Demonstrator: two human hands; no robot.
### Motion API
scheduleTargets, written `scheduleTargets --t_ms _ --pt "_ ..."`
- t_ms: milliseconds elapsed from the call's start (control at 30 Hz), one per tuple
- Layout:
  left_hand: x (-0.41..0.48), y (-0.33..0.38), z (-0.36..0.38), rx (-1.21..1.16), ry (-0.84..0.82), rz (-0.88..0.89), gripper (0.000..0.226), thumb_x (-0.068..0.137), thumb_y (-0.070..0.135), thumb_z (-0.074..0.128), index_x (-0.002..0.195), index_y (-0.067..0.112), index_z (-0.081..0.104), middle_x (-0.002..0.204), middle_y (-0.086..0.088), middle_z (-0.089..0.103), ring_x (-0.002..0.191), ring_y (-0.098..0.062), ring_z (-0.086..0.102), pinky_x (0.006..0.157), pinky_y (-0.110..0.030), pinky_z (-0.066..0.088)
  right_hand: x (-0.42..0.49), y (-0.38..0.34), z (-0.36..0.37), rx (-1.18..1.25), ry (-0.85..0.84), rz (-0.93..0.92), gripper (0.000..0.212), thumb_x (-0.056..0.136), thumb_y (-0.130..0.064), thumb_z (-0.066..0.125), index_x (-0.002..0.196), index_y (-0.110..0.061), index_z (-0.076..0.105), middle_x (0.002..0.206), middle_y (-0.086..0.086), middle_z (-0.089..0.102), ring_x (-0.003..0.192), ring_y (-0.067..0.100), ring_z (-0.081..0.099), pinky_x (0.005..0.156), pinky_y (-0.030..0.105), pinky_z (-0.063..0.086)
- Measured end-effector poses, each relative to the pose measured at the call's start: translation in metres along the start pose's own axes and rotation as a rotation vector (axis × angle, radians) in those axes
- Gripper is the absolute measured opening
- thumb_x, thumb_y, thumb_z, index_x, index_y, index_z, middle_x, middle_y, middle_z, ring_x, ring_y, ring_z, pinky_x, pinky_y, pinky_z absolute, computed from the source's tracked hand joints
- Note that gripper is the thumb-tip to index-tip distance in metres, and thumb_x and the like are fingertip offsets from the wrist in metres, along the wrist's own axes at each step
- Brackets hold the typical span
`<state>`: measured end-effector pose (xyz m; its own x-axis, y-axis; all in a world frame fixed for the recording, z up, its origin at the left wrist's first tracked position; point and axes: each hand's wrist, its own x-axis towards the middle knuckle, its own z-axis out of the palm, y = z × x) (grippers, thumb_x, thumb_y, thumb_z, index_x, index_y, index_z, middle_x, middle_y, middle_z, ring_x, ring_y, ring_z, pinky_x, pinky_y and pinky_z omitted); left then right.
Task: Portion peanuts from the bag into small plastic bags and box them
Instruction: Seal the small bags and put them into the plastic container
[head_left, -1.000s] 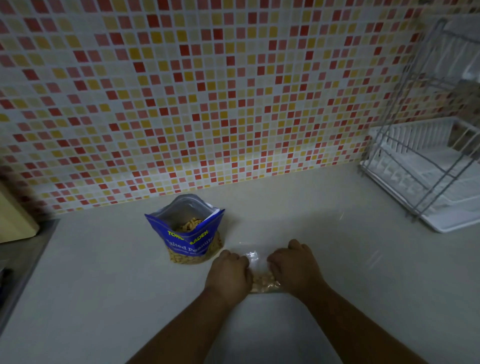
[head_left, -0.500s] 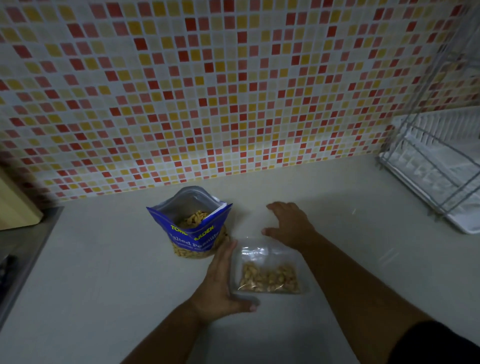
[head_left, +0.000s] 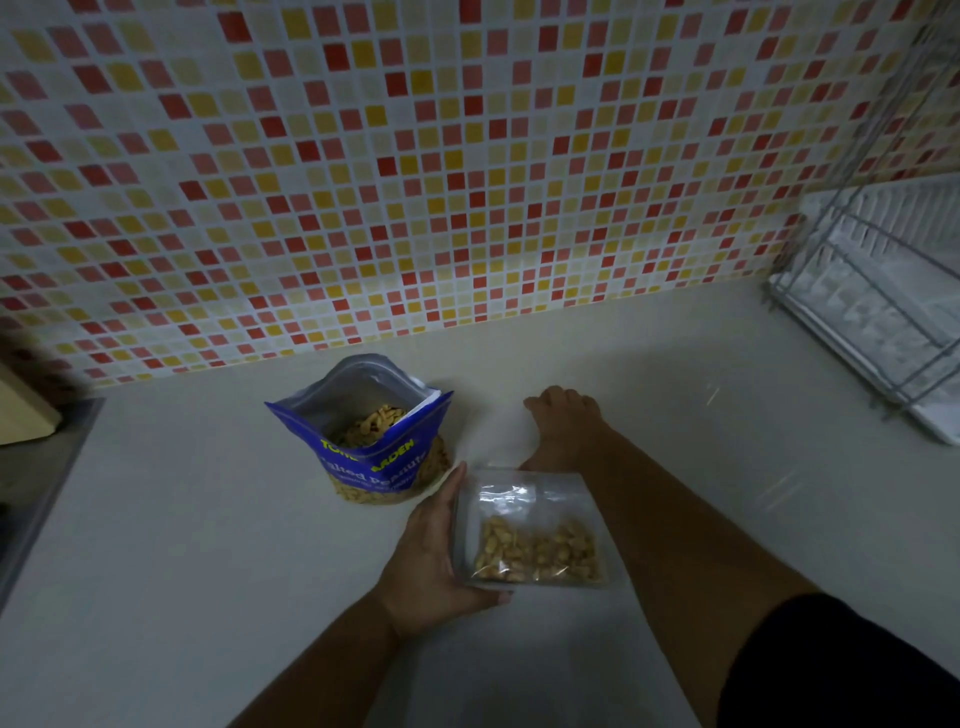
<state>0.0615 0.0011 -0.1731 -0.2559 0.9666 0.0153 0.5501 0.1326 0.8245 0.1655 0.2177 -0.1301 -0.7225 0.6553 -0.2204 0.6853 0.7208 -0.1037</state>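
Note:
A blue peanut bag (head_left: 374, 441) stands open on the counter, with peanuts visible inside it. Just to its right is a small clear plastic bag (head_left: 535, 530) with a layer of peanuts in its lower half. My left hand (head_left: 431, 561) holds this small bag at its left edge, thumb hooked under the bottom corner. My right hand (head_left: 561, 421) reaches past the small bag and rests on the counter behind it, holding nothing. No box is in view.
A white dish rack with a wire frame (head_left: 883, 312) stands at the right against the tiled wall (head_left: 415, 156). A wooden block (head_left: 21, 410) and a dark sink edge (head_left: 31, 499) are at the left. The pale counter (head_left: 208, 519) stretches around the bags.
A second ago both hands pressed on the small bag. Now my left hand alone holds it, tilted up, and my right hand has moved forward onto the counter.

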Motion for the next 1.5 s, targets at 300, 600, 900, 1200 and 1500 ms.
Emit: scheduleTargets --t_ms 300,600,900,1200,1500 --pt "0.0 -0.002 0.002 0.023 -0.021 -0.023 0.138 0.045 0.062 0.085 0.147 0.04 -0.006 0.152 0.009 0.028 0.138 -0.009 0.031 0.111 -0.045 0.036 -0.006 -0.001 -0.012 0.32 0.24 0.076 0.041 0.084 -0.038 0.064 0.119 -0.019 0.055 0.121 0.008 0.058 0.116 0.029 0.051 0.099 0.037 0.036" --pt "-0.002 0.004 0.002 0.029 -0.009 -0.042 0.141 0.044 0.062 0.085 0.148 0.035 -0.007 0.151 0.01 0.032 0.138 -0.008 0.033 0.111 -0.043 0.037 -0.028 0.007 -0.054 0.765 0.512 0.182 0.013 0.089 -0.01 0.053 0.085 -0.02 0.06 0.09 0.01 0.069 0.084 0.025 0.061 0.075 0.027 0.043" --pt "-0.009 0.009 0.002 0.053 0.007 -0.053 0.139 0.044 0.064 0.083 0.146 0.038 -0.008 0.152 0.01 0.029 0.138 -0.008 0.031 0.112 -0.041 0.035 -0.056 0.01 -0.054 0.71 0.9 0.203 0.01 0.089 -0.009 0.054 0.09 -0.009 0.064 0.083 0.011 0.069 0.078 0.027 0.062 0.069 0.03 0.044" --pt "-0.01 0.01 0.001 0.037 -0.001 -0.077 0.141 0.043 0.063 0.084 0.149 0.031 -0.005 0.15 0.007 0.034 0.136 -0.008 0.034 0.111 -0.039 0.037 -0.063 -0.009 -0.02 0.612 0.131 0.131 0.017 0.086 -0.01 0.055 0.092 -0.01 0.071 0.106 0.011 0.069 0.103 0.025 0.061 0.089 0.028 0.044" --pt "-0.014 0.014 0.001 0.009 0.019 -0.094 0.144 0.041 0.058 0.086 0.147 0.034 -0.008 0.15 0.004 0.032 0.135 -0.008 0.033 0.108 -0.024 0.032 -0.069 -0.021 0.0 0.578 0.092 0.128 0.014 0.081 -0.015 0.062 0.085 -0.018 0.074 0.098 0.006 0.073 0.098 0.023 0.064 0.089 0.031 0.049"
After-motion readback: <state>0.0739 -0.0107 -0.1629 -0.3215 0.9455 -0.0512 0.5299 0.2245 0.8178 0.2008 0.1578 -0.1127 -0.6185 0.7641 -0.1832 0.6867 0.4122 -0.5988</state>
